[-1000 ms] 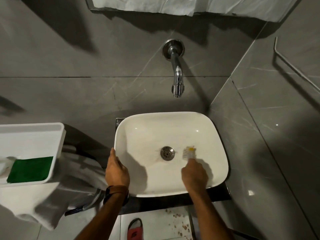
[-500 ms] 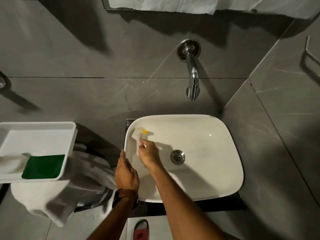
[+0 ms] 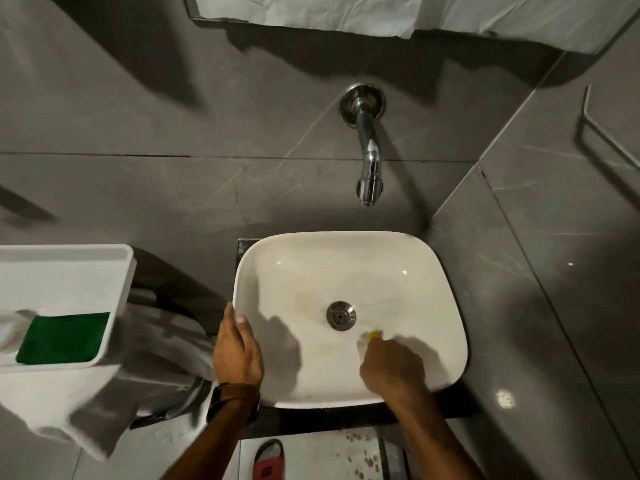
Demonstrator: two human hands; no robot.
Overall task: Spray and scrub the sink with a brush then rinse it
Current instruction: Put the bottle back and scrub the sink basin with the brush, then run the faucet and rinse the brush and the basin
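My left hand (image 3: 237,351) grips the sink (image 3: 429,341) rim at nine o'clock; my right hand (image 3: 393,368) holds the brush (image 3: 372,336) at five o'clock of the drain (image 3: 341,315).

The drain (image 3: 341,315) sits at the centre of the sink (image 3: 346,265), with the faucet (image 3: 369,157) on the wall at 12 o'clock. The left hand (image 3: 237,351) grips the rim at 8 o'clock. The right hand (image 3: 393,370) holds the brush (image 3: 372,336) in the basin at 4 o'clock, just beside the drain. A tray (image 3: 69,271) stands well apart at 9 o'clock with a sponge (image 3: 64,337) in it.
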